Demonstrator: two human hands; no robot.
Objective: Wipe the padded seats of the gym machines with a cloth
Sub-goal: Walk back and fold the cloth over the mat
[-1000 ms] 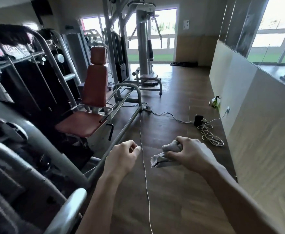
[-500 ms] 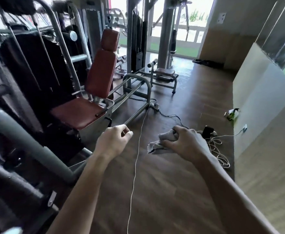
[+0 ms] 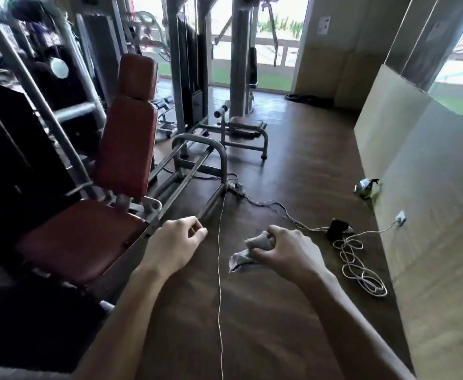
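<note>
A red padded seat (image 3: 82, 237) of a gym machine sits at the left, with its red backrest (image 3: 127, 144) and headrest (image 3: 138, 76) rising behind it. My right hand (image 3: 285, 253) grips a crumpled grey cloth (image 3: 248, 252) in the air over the floor, to the right of the seat. My left hand (image 3: 175, 244) hangs just off the seat's right edge with its fingers curled and nothing in it. A second small padded bench (image 3: 245, 123) stands farther back by a grey column.
Grey machine frame tubes (image 3: 197, 171) run along the floor beside the seat. A thin white cord (image 3: 219, 270) hangs down between my hands. A coiled white cable (image 3: 362, 270), a black adapter (image 3: 337, 229) and a wrapper (image 3: 366, 186) lie by the beige wall (image 3: 430, 215) at the right.
The view has moved forward and tilted down, so the red seat is closer and lower left. Both hands keep their pose, the right one still gripping the cloth.
</note>
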